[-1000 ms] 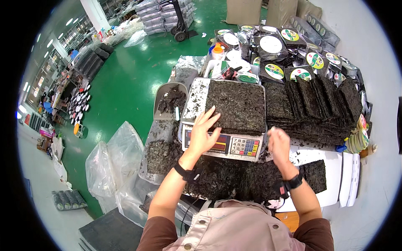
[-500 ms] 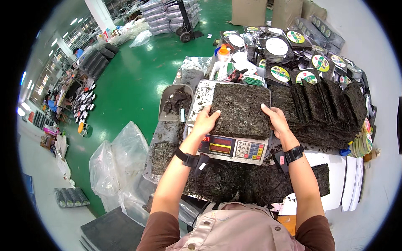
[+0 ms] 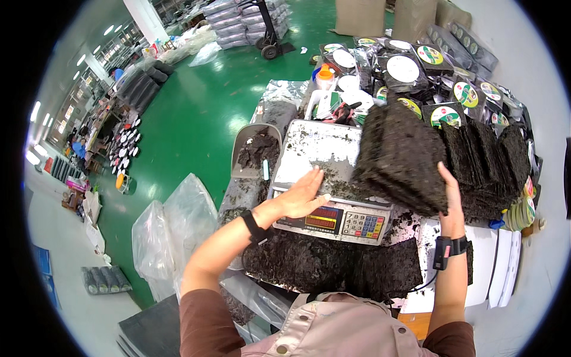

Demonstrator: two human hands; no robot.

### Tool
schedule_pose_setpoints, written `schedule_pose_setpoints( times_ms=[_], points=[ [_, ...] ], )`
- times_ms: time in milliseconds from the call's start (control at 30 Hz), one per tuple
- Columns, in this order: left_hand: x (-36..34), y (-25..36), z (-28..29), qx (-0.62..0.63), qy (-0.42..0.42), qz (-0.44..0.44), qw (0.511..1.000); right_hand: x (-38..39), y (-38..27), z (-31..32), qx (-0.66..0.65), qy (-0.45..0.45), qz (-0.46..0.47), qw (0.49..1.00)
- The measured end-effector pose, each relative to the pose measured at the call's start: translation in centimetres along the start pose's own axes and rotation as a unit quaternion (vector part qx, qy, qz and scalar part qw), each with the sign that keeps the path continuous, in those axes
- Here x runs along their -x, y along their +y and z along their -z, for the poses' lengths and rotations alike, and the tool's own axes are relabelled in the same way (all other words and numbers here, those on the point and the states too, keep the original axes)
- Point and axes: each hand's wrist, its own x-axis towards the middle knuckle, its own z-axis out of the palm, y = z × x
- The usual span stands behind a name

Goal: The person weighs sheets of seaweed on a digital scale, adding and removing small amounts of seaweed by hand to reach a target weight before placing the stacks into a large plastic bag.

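Note:
A thick stack of dark dried seaweed sheets (image 3: 401, 157) is tilted above the right side of the scale, its edge blurred by motion. My right hand (image 3: 451, 189) grips its right edge, thumb on top and the other fingers hidden underneath. My left hand (image 3: 304, 195) lies open with fingers stretched along the near left part of the scale's pan, holding nothing. The white weighing scale (image 3: 324, 140) has dark crumbs scattered on its pan. Its display and coloured keypad (image 3: 364, 225) face me.
More seaweed stacks (image 3: 488, 160) stand at right, with loose sheets (image 3: 333, 259) in front of the scale. Round-labelled packets (image 3: 404, 68) pile up behind. A dustpan (image 3: 241, 152) of dark scraps sits left of the scale. Clear plastic bags (image 3: 172, 232) hang at the left.
The seaweed stack has left the scale's pan, moving right and tilting in my right hand. My left hand has let go of it and stayed over the pan, now uncovered.

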Motion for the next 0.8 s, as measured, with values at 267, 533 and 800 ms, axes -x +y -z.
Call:
schedule_pose_setpoints(
  times_ms=[267, 533, 800],
  points=[
    [-10.1, -7.0, 8.4, -0.119, 0.026, 0.144, 0.982, 1.1, -3.3, 3.9, -0.067, 0.055, 0.091, 0.992],
    [-14.1, 0.7, 2.4, -0.130, -0.031, -0.086, 0.987, 1.4, -2.1, 5.9, -0.097, 0.041, 0.077, 0.992],
    [-6.2, 4.6, 0.0, -0.152, -0.132, -0.268, 0.942, 1.2, -0.3, 7.0, -0.125, 0.030, 0.062, 0.990]
  ],
)
